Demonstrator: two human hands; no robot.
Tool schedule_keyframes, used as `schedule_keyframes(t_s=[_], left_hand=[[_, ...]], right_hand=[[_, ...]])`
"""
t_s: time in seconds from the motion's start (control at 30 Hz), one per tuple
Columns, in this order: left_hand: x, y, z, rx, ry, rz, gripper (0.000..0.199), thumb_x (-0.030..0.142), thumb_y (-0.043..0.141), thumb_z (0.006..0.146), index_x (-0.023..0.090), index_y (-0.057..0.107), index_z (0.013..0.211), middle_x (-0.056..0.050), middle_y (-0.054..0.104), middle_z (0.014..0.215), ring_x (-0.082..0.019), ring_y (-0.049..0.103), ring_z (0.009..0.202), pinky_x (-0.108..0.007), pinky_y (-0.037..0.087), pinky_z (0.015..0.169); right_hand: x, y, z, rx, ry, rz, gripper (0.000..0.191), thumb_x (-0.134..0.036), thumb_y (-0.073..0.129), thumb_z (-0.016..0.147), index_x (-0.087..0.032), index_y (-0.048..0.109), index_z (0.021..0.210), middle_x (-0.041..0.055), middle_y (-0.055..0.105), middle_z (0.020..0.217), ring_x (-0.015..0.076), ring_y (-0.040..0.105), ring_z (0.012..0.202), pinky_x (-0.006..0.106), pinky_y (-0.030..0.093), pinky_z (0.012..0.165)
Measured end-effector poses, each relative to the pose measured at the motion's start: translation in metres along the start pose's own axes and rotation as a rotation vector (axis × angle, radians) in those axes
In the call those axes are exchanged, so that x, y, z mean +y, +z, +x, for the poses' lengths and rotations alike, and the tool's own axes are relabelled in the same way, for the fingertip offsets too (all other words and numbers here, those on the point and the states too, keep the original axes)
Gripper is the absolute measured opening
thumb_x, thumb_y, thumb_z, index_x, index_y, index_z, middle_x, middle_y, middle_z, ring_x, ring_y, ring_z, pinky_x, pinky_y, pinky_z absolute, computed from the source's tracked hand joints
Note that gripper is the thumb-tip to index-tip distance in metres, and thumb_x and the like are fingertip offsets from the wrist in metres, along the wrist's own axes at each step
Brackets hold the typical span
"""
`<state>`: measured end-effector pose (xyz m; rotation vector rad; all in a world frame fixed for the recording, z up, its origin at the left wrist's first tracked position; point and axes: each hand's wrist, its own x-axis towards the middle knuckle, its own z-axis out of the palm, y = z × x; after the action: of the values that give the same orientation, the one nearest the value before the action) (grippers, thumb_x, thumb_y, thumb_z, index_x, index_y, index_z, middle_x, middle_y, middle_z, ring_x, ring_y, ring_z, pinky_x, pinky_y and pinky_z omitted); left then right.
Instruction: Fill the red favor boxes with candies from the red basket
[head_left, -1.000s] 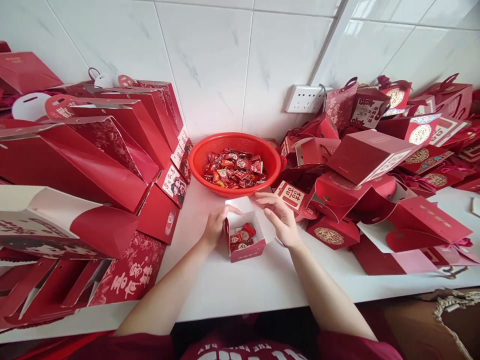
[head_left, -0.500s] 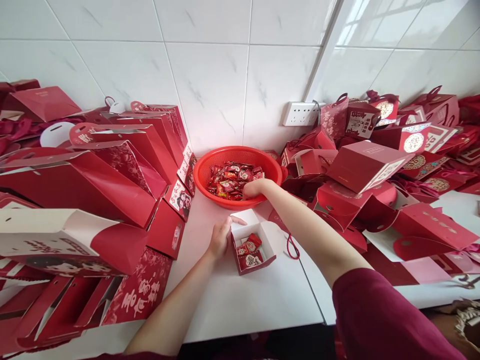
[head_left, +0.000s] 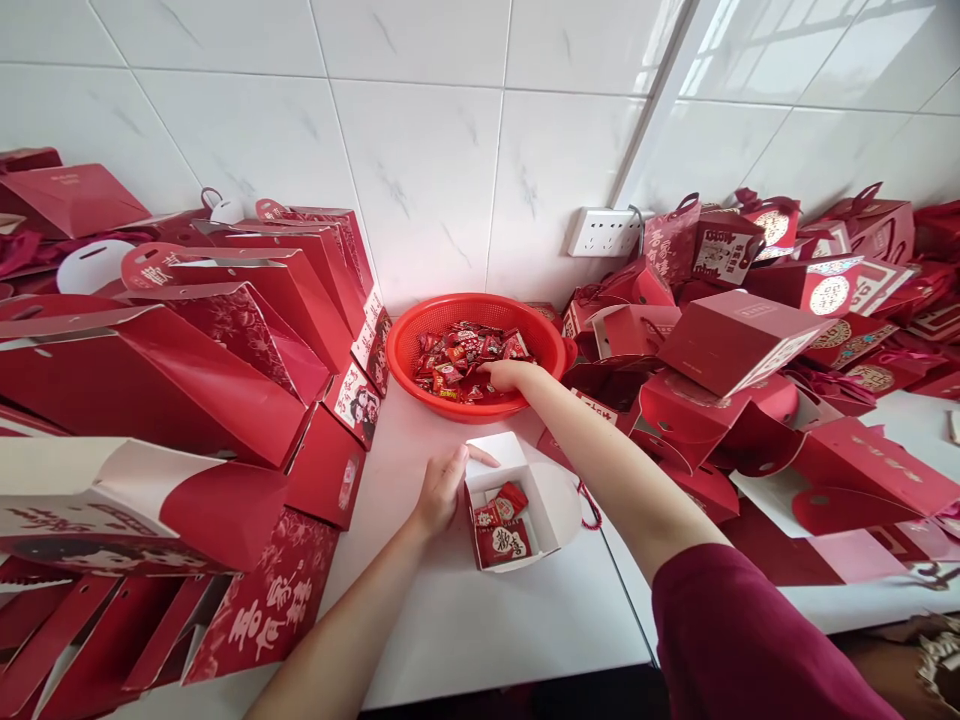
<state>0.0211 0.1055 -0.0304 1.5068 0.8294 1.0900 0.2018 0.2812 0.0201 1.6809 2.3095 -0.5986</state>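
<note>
An open white-lined box (head_left: 551, 515) stands on the table, with red candy packets (head_left: 504, 525) inside. My left hand (head_left: 444, 487) grips its left side, one finger lying along the raised white flap. Behind the box is a red plastic basket (head_left: 405, 350) of wrapped candies (head_left: 457, 360). Into its right part reaches my right hand (head_left: 504, 375), fingers bent down among the wrappers; the fingertips are partly hidden, and I cannot make out what they hold. A dark red cord (head_left: 592, 510) loops beside the box's right flap.
Red gift boxes (head_left: 172, 380) stand in rows on the left. More boxes (head_left: 742, 340) are heaped on the right. A power strip (head_left: 606, 232) is on the tiled wall behind. The white table (head_left: 480, 630) has a seam at right.
My right hand has shifted slightly left within the basket, and its fingers show more. The box and my left hand appear slightly lower in view.
</note>
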Motion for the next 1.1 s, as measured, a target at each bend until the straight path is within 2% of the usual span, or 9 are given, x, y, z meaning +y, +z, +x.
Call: schedule_keyframes(t_s=[0.2,0.3,0.43,0.53,0.63,0.73,0.87,1.0,1.1], left_hand=[[-0.002,0.000,-0.002,0.028,-0.021,-0.070,0.058,0.055,0.039,0.099,0.015,0.078,0.083,-0.008,0.072,0.075,-0.022,0.063,0.073,-0.032,0.045,0.072],[-0.003,-0.002,-0.003,0.069,-0.038,-0.114,0.058,0.057,0.041,0.097,0.015,0.078,0.083,-0.004,0.061,0.055,-0.019,0.056,0.057,-0.032,0.042,0.062],[0.000,-0.005,-0.003,0.152,-0.036,-0.126,0.058,0.059,0.044,0.095,0.015,0.078,0.080,-0.002,0.057,0.051,-0.016,0.046,0.047,-0.032,0.039,0.059],[0.003,-0.006,-0.002,0.173,-0.036,-0.123,0.058,0.060,0.044,0.094,0.016,0.077,0.077,-0.002,0.054,0.049,-0.015,0.042,0.046,-0.033,0.039,0.060],[0.002,-0.006,-0.001,0.166,-0.025,-0.133,0.057,0.059,0.044,0.095,0.016,0.076,0.076,-0.002,0.054,0.049,-0.015,0.042,0.045,-0.033,0.040,0.061],[-0.001,-0.007,0.001,0.171,-0.018,-0.114,0.059,0.059,0.042,0.096,0.015,0.076,0.077,-0.005,0.064,0.062,-0.016,0.048,0.051,-0.032,0.041,0.062],[-0.005,-0.008,0.003,0.168,-0.035,-0.091,0.060,0.061,0.042,0.095,0.015,0.075,0.077,-0.006,0.066,0.066,-0.018,0.054,0.057,-0.032,0.042,0.063],[-0.005,-0.006,0.003,0.149,-0.042,-0.123,0.057,0.059,0.043,0.096,0.015,0.075,0.078,-0.006,0.067,0.065,-0.020,0.059,0.064,-0.032,0.043,0.064],[-0.002,-0.004,0.001,0.125,-0.042,-0.142,0.056,0.059,0.044,0.095,0.014,0.075,0.080,-0.007,0.068,0.067,-0.022,0.062,0.067,-0.032,0.044,0.065]], right_hand=[[-0.004,0.001,0.000,-0.097,0.014,-0.023,0.052,-0.015,0.072,0.080,-0.020,0.064,0.132,0.0108,0.066,0.133,0.0321,0.064,0.117,0.036,0.050,0.097],[-0.007,0.003,-0.002,-0.140,0.022,-0.039,0.042,-0.014,0.076,0.077,-0.014,0.070,0.119,0.0128,0.071,0.121,0.0312,0.066,0.111,0.038,0.053,0.095],[-0.011,0.002,-0.006,-0.211,0.016,-0.016,0.021,-0.026,0.072,0.089,-0.013,0.071,0.106,0.0095,0.072,0.111,0.0242,0.068,0.104,0.045,0.055,0.094],[-0.012,-0.002,-0.011,-0.195,-0.029,0.076,0.017,-0.020,0.078,0.078,-0.011,0.077,0.093,0.0123,0.076,0.101,0.0297,0.069,0.102,0.043,0.054,0.095],[-0.011,-0.009,-0.022,-0.132,-0.135,0.229,0.026,-0.019,0.070,0.081,-0.015,0.077,0.106,0.0091,0.077,0.109,0.0269,0.070,0.104,0.033,0.056,0.093],[-0.009,-0.011,-0.045,-0.031,-0.310,0.563,0.037,-0.025,0.054,0.095,-0.019,0.064,0.130,0.0065,0.070,0.127,0.0178,0.070,0.104,0.027,0.060,0.087],[-0.010,-0.004,-0.089,0.035,-0.610,1.183,0.038,-0.030,0.071,0.086,-0.018,0.068,0.122,0.0092,0.067,0.130,0.0181,0.070,0.104,0.033,0.061,0.091],[-0.021,0.007,-0.143,0.176,-0.754,1.233,0.045,-0.026,0.077,0.082,-0.021,0.068,0.126,0.0073,0.064,0.136,0.0238,0.060,0.127,0.039,0.051,0.107],[-0.030,0.014,-0.180,0.240,-0.749,1.190,0.047,-0.025,0.071,0.088,-0.022,0.063,0.134,0.0068,0.063,0.138,0.0260,0.060,0.127,0.042,0.051,0.108]])
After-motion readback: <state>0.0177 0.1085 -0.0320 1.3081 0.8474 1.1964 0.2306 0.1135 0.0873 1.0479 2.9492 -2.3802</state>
